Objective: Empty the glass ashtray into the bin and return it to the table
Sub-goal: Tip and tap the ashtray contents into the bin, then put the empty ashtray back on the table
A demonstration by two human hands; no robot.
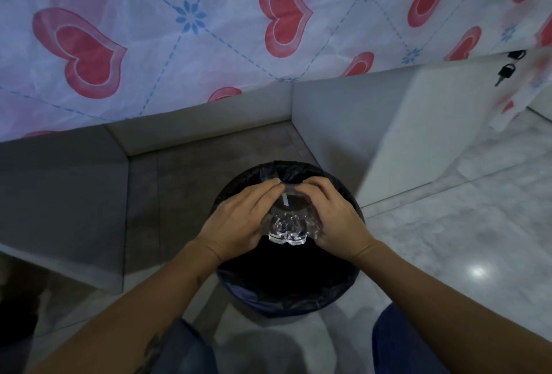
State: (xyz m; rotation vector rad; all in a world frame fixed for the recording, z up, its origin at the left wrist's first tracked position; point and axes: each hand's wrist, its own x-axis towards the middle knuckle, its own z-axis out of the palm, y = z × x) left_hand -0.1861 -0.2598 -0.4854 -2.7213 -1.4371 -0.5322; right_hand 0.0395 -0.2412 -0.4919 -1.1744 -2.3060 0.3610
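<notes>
The left hand (239, 218) curls around the left side of the glass ashtray (287, 226), fingers reaching over its far rim, thumb side tucked against the near wall. The ashtray is clear, thick, moulded glass with a lumpy, faceted near edge that catches the light; something pale and thin, like a cigarette end (284, 200), lies in its bowl. It sits between both palms, held directly over the mouth of the bin (286, 293), nearer the far rim. The bin is round, lined with a glossy black plastic bag (270, 175) bunched at that far rim. The right hand (334, 218) clamps the ashtray's right side in the same way, fingertips meeting the left hand's at the far edge. Beyond, a cloth (185, 30) printed with red hearts hangs over a table, and pale marbled tiles (466, 224) shine to the right.
</notes>
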